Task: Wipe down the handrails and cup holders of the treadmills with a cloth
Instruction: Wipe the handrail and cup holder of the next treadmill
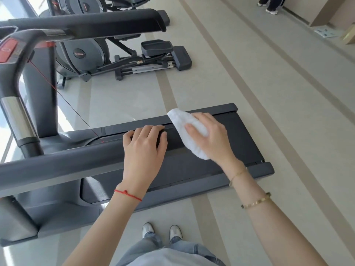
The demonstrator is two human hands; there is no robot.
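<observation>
Left hand (144, 145) curls over the treadmill handrail's (63, 162) end; just beside it, right hand (210, 136) grips a white cloth (187, 131).

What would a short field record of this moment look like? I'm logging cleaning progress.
setting: gym floor, person standing beside a treadmill
left hand: rests on the end of the near handrail, fingers curled over it
right hand: holds a white cloth just past the handrail's end, over the belt
cloth contact: cannot tell whether it touches the handrail
far handrail: untouched now
cup holders: not in view
nearby: elliptical beyond the treadmill
</observation>
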